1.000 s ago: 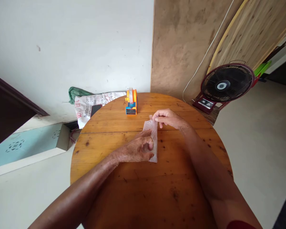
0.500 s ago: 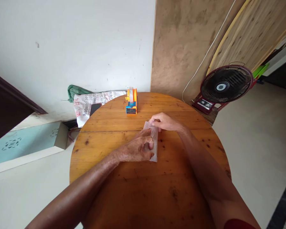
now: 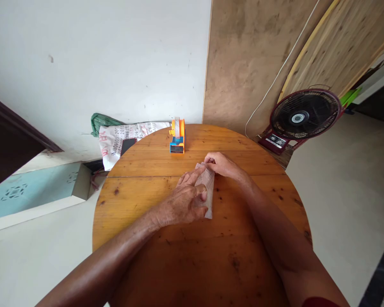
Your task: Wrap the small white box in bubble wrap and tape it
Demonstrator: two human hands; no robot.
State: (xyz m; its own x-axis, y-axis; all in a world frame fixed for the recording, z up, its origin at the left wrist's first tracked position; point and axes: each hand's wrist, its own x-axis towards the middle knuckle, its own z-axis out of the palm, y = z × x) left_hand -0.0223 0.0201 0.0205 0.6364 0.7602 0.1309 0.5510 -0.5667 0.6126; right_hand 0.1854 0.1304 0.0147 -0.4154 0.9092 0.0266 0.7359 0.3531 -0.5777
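Observation:
A narrow, whitish bubble-wrap packet lies lengthwise on the wooden table, pointing away from me. What it contains, if anything, is hidden. My left hand rests across its left side with the fingers apart, the index finger stretched toward the far end and the thumb near the close end. At the far right corner my right hand pinches the edge of the wrap between thumb and curled fingers. Beyond both hands an orange and blue tape dispenser stands with a roll of clear tape on it.
The round wooden table has a seam across it. A white printed sack and a green bag lie behind its left edge. To the right stands a dark red fan. A pale blue box is on the floor at left.
The left hand's fingers have spread, with the index finger reaching further along the packet. The right hand still pinches the far corner, having shifted slightly right.

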